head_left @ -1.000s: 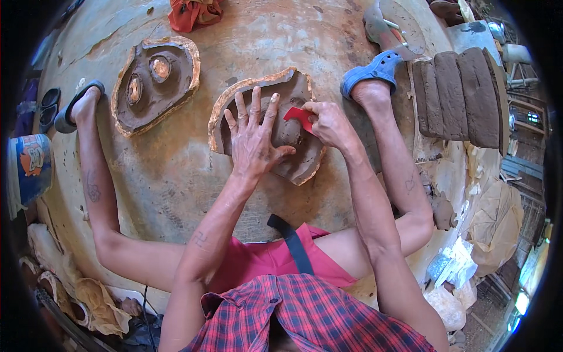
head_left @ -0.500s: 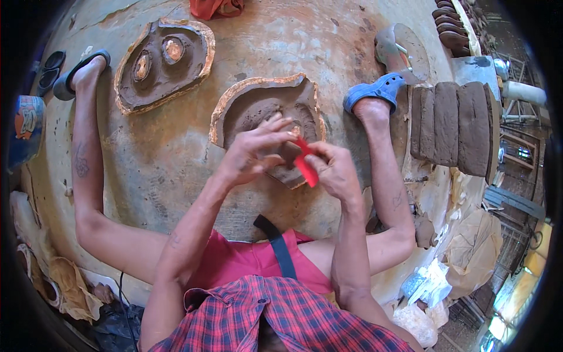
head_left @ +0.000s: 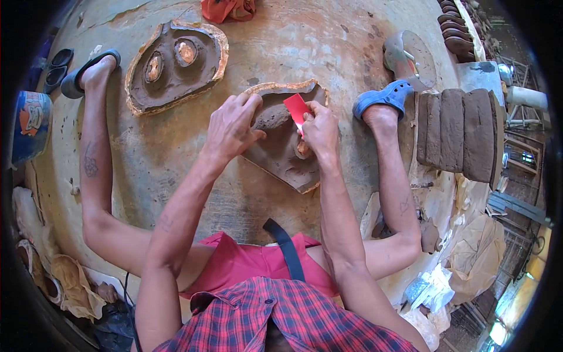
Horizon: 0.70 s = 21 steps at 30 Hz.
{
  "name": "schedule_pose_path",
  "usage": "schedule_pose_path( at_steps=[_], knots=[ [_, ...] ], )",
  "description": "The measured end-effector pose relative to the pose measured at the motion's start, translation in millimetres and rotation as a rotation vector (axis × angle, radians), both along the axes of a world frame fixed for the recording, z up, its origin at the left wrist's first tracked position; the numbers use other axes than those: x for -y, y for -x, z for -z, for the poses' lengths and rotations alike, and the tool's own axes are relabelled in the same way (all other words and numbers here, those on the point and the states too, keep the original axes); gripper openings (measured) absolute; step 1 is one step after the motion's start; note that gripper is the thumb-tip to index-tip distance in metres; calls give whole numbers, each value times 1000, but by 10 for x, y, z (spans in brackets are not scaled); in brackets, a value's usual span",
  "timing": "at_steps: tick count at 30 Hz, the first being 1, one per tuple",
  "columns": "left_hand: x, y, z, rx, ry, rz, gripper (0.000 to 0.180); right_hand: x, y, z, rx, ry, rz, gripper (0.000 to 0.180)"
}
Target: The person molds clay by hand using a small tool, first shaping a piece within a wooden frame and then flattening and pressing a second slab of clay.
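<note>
In front of me lies a mould (head_left: 280, 170) with a pale, rough rim and dark, wet clay pressed inside. My left hand (head_left: 230, 130) grips its left rim, thumb toward the inside and fingers bent over the edge. A flat red scraper (head_left: 298, 109) is pinched in my right hand (head_left: 320, 130), over the right part of the clay. Its lower end is partly behind the fingers. Close to that hand, a light orange-brown lump (head_left: 303, 149) shows through the clay.
Another clay-lined mould (head_left: 176, 67) with two raised rings lies at the far left. Stacked clay slabs (head_left: 457, 132) stand at right, near a curved metal sheet (head_left: 404, 56). A red cloth (head_left: 229, 9) is at the back, a blue bucket (head_left: 32, 126) at far left. My legs flank the work.
My left hand has moved from the air above the mould onto its left rim. My right hand has moved up and right, tilting the red scraper over the clay.
</note>
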<state>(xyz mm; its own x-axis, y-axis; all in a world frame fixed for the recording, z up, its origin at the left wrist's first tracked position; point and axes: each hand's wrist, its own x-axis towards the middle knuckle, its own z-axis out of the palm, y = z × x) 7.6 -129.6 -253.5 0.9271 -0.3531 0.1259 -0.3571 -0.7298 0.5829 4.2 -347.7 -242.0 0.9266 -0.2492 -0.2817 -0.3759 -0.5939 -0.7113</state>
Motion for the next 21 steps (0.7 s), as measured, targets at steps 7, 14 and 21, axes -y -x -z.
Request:
schedule_pose_path(
  at_steps=[7, 14, 21],
  knots=[
    [-45, -213, 100, -79, -89, 70, 74, -30, 28, 14, -17, 40, -54, 25],
    [-11, -250, 108, -6, -57, 91, 80, -218, 269, -7, 227, 166, -306, 26],
    [-238, -249, -103, -277, 474, 249, 50, -315, 592, -286, 218, -117, -145, 20]
  ],
)
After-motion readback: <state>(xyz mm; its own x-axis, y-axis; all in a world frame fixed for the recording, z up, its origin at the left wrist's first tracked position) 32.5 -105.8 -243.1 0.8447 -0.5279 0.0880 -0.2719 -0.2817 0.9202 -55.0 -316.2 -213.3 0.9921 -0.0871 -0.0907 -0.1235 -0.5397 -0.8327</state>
